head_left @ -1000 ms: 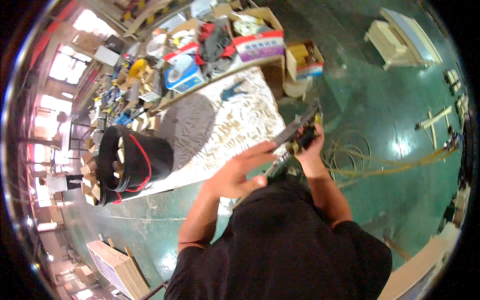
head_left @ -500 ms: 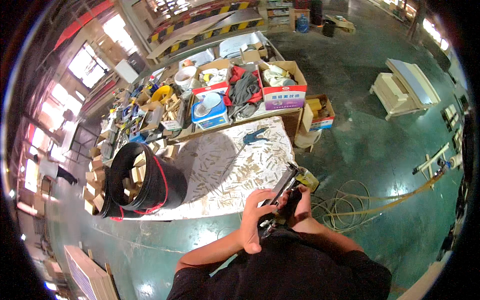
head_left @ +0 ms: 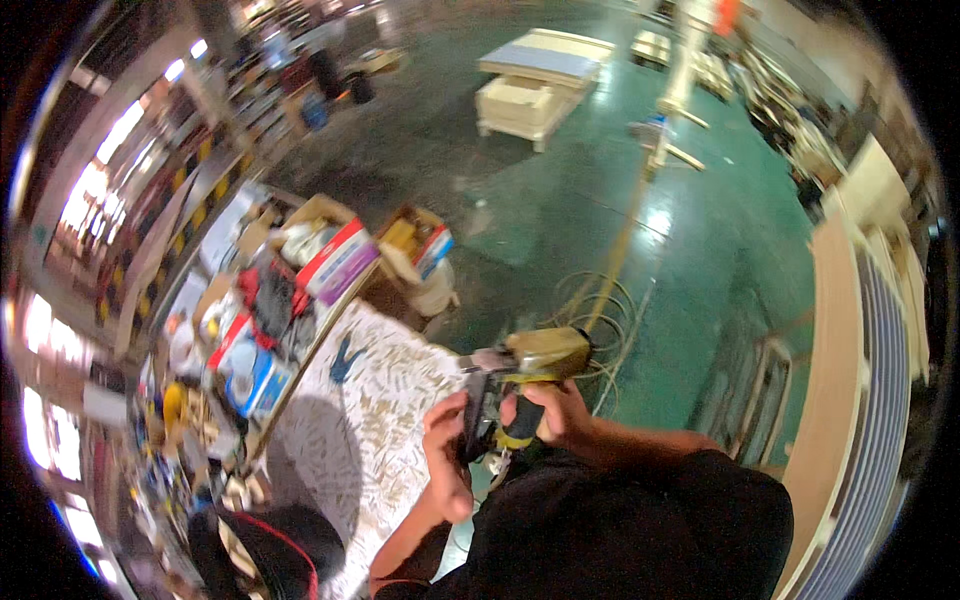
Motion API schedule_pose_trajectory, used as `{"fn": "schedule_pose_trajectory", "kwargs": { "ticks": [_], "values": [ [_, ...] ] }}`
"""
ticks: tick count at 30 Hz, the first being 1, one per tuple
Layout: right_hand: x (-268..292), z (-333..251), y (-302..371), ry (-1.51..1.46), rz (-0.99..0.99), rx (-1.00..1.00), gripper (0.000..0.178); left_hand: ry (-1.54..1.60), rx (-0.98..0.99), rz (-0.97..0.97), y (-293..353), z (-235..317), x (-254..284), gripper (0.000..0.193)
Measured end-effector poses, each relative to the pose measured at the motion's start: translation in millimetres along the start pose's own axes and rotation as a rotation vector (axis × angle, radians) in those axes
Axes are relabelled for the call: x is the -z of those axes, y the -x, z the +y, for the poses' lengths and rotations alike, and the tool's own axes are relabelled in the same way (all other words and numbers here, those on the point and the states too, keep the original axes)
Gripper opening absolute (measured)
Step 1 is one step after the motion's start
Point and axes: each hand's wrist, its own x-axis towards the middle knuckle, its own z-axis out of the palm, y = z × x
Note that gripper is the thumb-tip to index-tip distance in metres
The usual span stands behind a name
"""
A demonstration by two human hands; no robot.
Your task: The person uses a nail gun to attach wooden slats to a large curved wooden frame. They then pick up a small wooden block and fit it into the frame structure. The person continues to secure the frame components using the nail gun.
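In front of my chest, a nail gun (head_left: 548, 352) with a yellowish body and a long dark magazine is tilted on its side. My right hand (head_left: 562, 412) is closed around its grip. Against the magazine lies my left hand (head_left: 446, 448), its fingers curled at the edge and its thumb apart. Just beyond, the corner of a white worktable (head_left: 400, 375) is strewn with small slivers. A pair of blue-handled pliers (head_left: 345, 360) rests on that top. Motion blur hides the finer detail of the gun and fingers.
Left of the table stand open cartons (head_left: 340, 262), a blue-and-white tub (head_left: 262, 380) and a black bucket (head_left: 285, 545). A coiled air hose (head_left: 605, 310) runs over the green floor. Wooden panels (head_left: 840, 380) lean at the right; a pale wooden piece (head_left: 525, 105) stands farther off.
My view has swung to the right, so the table and bucket now sit farther left. The nail gun has turned, showing its yellow body more fully, with both hands still at it.
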Motion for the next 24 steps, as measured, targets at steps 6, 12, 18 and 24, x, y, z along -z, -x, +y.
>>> {"fn": "schedule_pose_trajectory", "kwargs": {
  "ticks": [6, 12, 18, 24],
  "values": [
    [105.9, -45.3, 57.8, 0.534, -0.117, 0.462, 0.051, 0.095, 0.407, -0.261, 5.0, -98.9, -76.5, 0.057],
    [273.7, 15.5, 202.3, 1.215, 0.208, -0.07, 0.042, -0.348, 0.894, -0.946, 109.2, -198.1, -138.3, 0.024],
    [389.0, 89.0, 403.2, 0.747, 0.764, -1.059, 0.035, -0.363, 0.957, -1.226, 118.3, -226.6, -269.8, 0.021],
    [321.0, 216.1, 589.1, 0.471, 1.495, -1.12, 0.053, -0.407, 0.384, -1.729, 96.1, -236.3, -466.0, 0.022]
  ]
}}
